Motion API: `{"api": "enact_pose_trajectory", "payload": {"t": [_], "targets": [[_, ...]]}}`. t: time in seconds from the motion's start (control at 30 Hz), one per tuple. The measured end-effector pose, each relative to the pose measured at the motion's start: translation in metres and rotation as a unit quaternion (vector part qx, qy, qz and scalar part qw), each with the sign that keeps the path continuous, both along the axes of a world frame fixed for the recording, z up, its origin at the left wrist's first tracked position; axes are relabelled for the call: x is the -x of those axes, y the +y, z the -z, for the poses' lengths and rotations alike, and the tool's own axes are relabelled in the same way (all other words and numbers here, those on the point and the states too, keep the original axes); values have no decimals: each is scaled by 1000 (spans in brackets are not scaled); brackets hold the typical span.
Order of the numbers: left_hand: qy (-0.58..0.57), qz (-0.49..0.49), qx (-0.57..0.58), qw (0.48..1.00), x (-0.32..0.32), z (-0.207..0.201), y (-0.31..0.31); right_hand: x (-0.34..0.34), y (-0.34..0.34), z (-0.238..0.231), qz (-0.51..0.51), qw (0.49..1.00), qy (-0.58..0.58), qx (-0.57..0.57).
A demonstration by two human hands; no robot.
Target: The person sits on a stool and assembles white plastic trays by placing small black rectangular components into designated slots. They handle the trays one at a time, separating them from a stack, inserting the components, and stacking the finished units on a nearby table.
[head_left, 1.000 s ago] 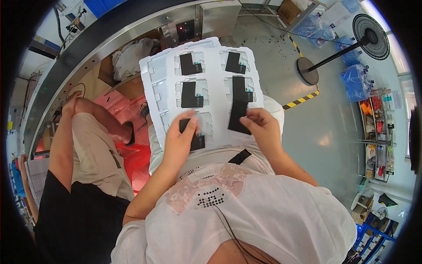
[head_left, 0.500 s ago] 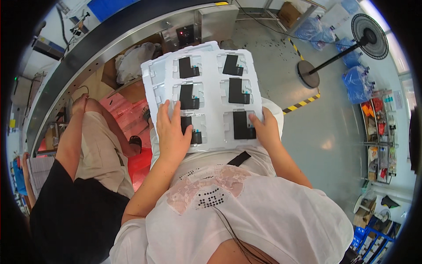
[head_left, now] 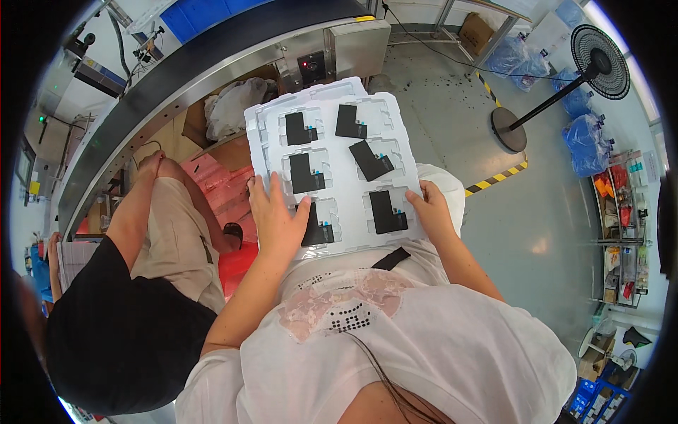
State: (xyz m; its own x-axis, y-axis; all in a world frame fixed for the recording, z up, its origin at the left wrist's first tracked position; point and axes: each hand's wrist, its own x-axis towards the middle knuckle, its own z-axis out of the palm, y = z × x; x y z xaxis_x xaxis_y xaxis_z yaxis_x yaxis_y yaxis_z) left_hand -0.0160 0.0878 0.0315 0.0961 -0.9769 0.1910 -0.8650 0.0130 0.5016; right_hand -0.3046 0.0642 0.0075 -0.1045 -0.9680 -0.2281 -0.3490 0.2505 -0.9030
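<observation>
A white plastic tray (head_left: 339, 205) lies over my lap, with a second white tray (head_left: 346, 87) showing past its far edge. Several flat black L-shaped pieces (head_left: 387, 212) with small teal marks, perhaps batteries, lie on it in two columns. At the upper right, one black piece (head_left: 347, 121) and another below it (head_left: 371, 161) sit askew, partly outside their recesses. My left hand (head_left: 277, 222) grips the near left edge, its thumb beside the nearest left piece. My right hand (head_left: 432, 212) holds the right edge, thumb on top; its other fingers are partly hidden.
Beyond the tray runs a dark conveyor belt (head_left: 261, 30) with a metal frame. At my left sits another person (head_left: 127, 325) in a black top. A standing fan (head_left: 600, 60), yellow-black floor tape (head_left: 498, 177) and loaded shelves (head_left: 621, 233) are on the right.
The upper two black pieces in the right column have shifted left and turned out of their recesses. The tray, still in both hands, appears slightly lower and further right in view.
</observation>
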Motion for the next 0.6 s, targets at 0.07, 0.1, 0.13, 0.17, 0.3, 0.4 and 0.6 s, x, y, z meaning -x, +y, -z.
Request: {"api": "enact_pose_trajectory", "payload": {"t": [0.07, 0.1, 0.13, 0.17, 0.3, 0.4, 0.6], "targets": [[-75, 25, 31, 996, 7, -8, -9, 2, -3, 5, -14, 989, 135, 56], [-99, 55, 16, 993, 8, -6, -13, -6, -4, -7, -17, 974, 197, 114], [-123, 88, 4, 988, 10, -2, -18, -13, -5, -18, -16, 951, 257, 172], [-147, 121, -9, 982, 11, 2, -21, -22, -12, -24, -26, 938, 260, 229], [-176, 135, 3, 975, 12, 19, -22, -66, -75, -40, -80, 884, 283, 363], [-172, 124, -10, 977, 12, 12, -20, -90, -122, -30, -162, 889, 369, 219], [-149, 78, -57, 984, 2, 8, -19, -66, -155, -42, -251, 871, 346, 241]]}}
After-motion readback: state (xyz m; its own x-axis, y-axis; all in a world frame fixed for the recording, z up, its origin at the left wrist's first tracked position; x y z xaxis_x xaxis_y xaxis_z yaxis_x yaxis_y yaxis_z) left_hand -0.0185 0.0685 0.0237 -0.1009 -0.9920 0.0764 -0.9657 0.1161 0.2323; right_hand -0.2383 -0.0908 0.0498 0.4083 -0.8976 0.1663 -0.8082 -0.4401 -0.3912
